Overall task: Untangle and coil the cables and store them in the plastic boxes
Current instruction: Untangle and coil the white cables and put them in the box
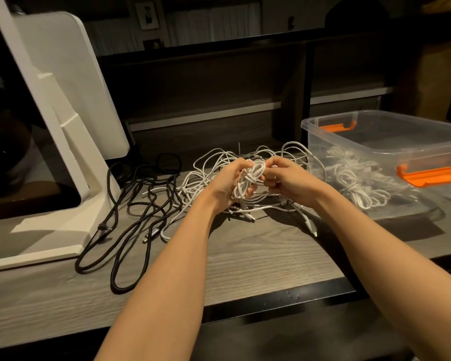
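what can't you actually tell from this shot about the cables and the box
Head view only:
- How many cables form the white tangle: the strands overlap and both hands cover its middle.
- Whether the white bundle, gripped by the left hand and right hand, is fully coiled: fingers hide it.
- The clear plastic box: cut off by the right edge; the coiled cables inside blur through its wall.
- The black cables: their far ends vanish in shadow.

At frame center I'm seeing both hands gripping a white coil (250, 182), left hand (228, 183) and right hand (284, 178) curling around it above the white tangle (214, 165). Black cables (130, 217) are lying lower left; the box (391, 142), right, is holding white coils.
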A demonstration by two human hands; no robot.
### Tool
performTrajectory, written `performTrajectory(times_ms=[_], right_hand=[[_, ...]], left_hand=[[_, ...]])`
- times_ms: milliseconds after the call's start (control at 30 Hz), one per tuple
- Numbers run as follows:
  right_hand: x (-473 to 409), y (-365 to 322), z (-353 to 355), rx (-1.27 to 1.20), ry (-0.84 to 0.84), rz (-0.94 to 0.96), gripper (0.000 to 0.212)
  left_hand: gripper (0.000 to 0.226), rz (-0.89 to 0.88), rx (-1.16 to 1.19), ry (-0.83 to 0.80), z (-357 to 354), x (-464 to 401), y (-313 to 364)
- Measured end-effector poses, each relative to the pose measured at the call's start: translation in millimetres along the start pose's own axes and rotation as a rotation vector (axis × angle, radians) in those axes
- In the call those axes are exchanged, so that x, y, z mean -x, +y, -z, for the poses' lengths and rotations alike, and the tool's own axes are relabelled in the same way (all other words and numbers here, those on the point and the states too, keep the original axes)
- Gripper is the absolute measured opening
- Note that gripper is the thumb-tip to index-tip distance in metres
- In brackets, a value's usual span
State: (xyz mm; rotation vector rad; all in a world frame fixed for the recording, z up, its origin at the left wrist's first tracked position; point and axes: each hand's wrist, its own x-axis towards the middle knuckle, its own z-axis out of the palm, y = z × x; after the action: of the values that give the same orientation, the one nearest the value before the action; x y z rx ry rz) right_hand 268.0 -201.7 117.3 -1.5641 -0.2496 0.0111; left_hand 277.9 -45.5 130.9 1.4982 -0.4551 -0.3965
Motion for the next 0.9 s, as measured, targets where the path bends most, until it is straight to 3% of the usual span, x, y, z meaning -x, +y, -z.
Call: performTrajectory(times_ms=[167, 600, 767, 900], right_hand=[[2.2, -5.9, -3.5, -0.009, -0.156, 0.065, 0.023], [3.3, 2.3, 7.8, 0.242, -0.002, 0.164, 0.017], [2.2, 5.3, 3.0, 0.292, 0.141, 0.167, 0.02], [1.9, 3.5, 1.5, 0.258, 0.156, 0.143, 0.024]], left_hand=[[0.023, -0.02, 0.065, 0.043, -0.6, 0.0, -0.6], [0.021, 0.029, 0.085, -0.055, 0.6, -2.2, -2.8], [0.023, 0.016, 0.011, -0.012, 3.7, -6.4, -4.4], [0.025, 0.027, -0.012, 0.02, 4.6, -7.7, -3.4]])
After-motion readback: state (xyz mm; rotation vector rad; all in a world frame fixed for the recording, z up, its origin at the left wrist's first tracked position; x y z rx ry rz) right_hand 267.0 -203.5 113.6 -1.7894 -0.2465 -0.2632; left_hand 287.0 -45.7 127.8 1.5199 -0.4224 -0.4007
